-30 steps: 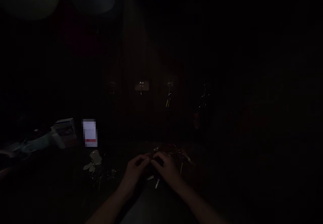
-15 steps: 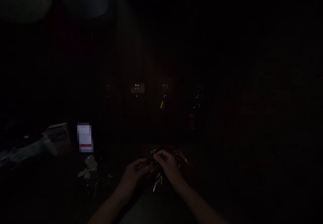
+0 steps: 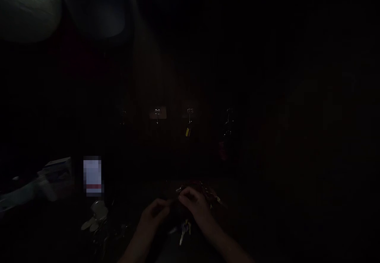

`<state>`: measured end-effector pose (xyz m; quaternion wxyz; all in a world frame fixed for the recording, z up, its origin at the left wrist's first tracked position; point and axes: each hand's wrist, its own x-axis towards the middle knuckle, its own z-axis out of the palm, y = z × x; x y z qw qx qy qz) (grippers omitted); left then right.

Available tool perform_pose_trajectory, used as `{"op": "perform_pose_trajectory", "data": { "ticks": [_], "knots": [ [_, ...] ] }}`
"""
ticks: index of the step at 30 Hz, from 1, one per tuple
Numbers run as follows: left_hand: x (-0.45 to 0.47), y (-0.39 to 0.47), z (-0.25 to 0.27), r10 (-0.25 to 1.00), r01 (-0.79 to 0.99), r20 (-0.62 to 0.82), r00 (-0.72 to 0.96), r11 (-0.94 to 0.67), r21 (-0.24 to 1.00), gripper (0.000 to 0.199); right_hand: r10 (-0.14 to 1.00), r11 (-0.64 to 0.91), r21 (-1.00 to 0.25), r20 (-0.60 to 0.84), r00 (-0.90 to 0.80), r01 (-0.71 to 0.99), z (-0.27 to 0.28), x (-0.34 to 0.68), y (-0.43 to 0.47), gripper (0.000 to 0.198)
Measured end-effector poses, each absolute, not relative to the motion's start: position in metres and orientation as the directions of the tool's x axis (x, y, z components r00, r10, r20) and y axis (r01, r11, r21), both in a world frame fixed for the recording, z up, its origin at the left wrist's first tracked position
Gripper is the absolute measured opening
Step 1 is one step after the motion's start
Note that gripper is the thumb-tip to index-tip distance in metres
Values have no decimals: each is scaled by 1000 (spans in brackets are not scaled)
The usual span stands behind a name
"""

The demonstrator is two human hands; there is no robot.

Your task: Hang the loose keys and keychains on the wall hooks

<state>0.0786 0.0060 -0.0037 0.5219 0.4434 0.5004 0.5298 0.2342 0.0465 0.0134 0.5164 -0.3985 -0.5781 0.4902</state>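
The scene is very dark. My left hand point(image 3: 152, 212) and my right hand point(image 3: 194, 203) meet low in the middle, fingers curled over a heap of keys point(image 3: 204, 193) on a dark surface. A small bunch of keys point(image 3: 184, 229) hangs or lies just below my right hand, with pale and yellowish pieces. My right hand's fingers seem pinched on that bunch; what my left hand's fingers hold is too dim to tell.
A row of metal hooks point(image 3: 157, 113) lines the dark wall behind, one with a yellow-tagged key point(image 3: 188, 131). At the left are a white card point(image 3: 92, 175), stacked boxes point(image 3: 56, 168) and another pale key cluster point(image 3: 94, 217).
The view has tilted up, so everything sits lower in frame. My right hand has lifted the small key bunch off the surface, and my left hand stays close beside it.
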Motion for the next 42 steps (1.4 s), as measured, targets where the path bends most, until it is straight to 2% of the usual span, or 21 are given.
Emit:
{"op": "perform_pose_trajectory", "data": {
  "ticks": [5,10,18,23,30,42],
  "knots": [
    [73,8,-2,983,28,4,-181,1,1000,33,969,224,-973,216,-120,63,28,247,49,22],
    [72,6,-1,964,-24,-7,-267,1,1000,36,953,295,-955,293,-77,13,56,261,67,28],
    [73,3,-3,972,-22,-14,-233,9,1000,38,874,485,-870,482,52,-91,138,266,95,27],
    [71,2,2,983,-30,-15,-186,9,1000,41,837,547,-824,540,89,-145,168,262,110,24],
    [70,2,7,986,-51,-21,-166,12,999,41,840,542,-829,530,116,-134,179,256,133,23],
    [72,-3,12,988,-35,-36,-151,31,999,39,848,520,-854,514,133,-15,168,255,144,27]
  ]
}}
